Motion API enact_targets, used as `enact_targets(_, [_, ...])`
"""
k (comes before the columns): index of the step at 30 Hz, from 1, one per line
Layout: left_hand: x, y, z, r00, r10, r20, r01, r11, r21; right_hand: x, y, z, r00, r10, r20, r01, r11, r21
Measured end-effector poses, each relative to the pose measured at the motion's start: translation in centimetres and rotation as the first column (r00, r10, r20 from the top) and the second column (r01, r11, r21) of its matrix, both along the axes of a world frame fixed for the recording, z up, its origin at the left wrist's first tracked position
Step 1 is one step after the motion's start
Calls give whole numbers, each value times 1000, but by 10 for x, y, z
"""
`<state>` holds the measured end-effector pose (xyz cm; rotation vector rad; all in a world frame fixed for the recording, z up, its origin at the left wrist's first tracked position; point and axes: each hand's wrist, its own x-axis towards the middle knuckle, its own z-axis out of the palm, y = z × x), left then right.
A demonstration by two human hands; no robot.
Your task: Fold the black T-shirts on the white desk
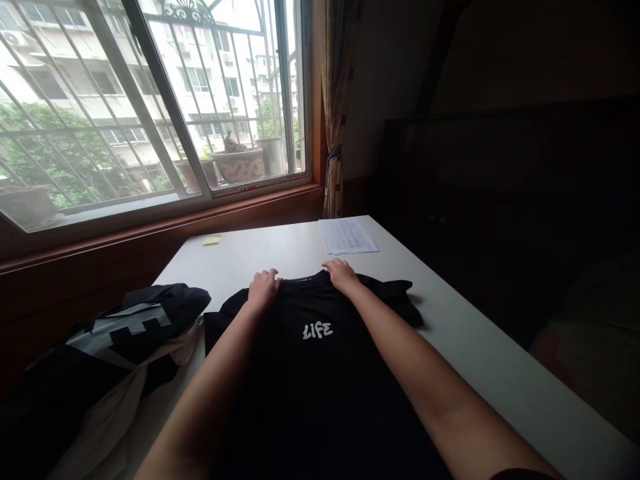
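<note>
A black T-shirt (pixel 320 380) lies spread out before me, its neckline at the far end and white lettering across the upper part. My left hand (pixel 264 288) is closed on the cloth at the left of the collar, fingers bent over the far edge. At the collar's right side, my right hand (pixel 341 274) grips the shirt with its fingertips at the edge. One sleeve spreads out to the right of that hand. The lower part of the shirt is dark and runs out of view between my forearms.
Under the shirt stands a white table (pixel 270 247). A heap of dark and pale clothes (pixel 125 333) sits at its left edge. At the back are a printed paper sheet (pixel 349 236) and yellow sticky notes (pixel 212 240). A barred window (pixel 210 120) and a curtain (pixel 334 133) lie beyond.
</note>
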<state>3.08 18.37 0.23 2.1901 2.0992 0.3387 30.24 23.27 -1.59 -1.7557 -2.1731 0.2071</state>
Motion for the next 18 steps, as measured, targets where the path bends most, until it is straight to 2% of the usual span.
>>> enact_targets(4, [-7,11,2,999,1,41,2,998,-67,9,9,6,1000,-12,-15,11,998,-68])
enact_targets(8, [-6,23,1,998,-1,61,8,992,-122,2,14,8,1000,29,1,-29,991,-134])
enact_targets(11, [-4,28,2,998,-19,58,26,993,-116,-4,16,8,999,41,13,-38,987,-155])
enact_targets(14, [-4,28,4,998,-36,53,40,996,-74,-6,18,10,998,66,12,-64,989,-132])
enact_targets(18, [-6,23,6,997,-61,55,60,998,11,-6,16,12,997,74,13,-73,997,-24])
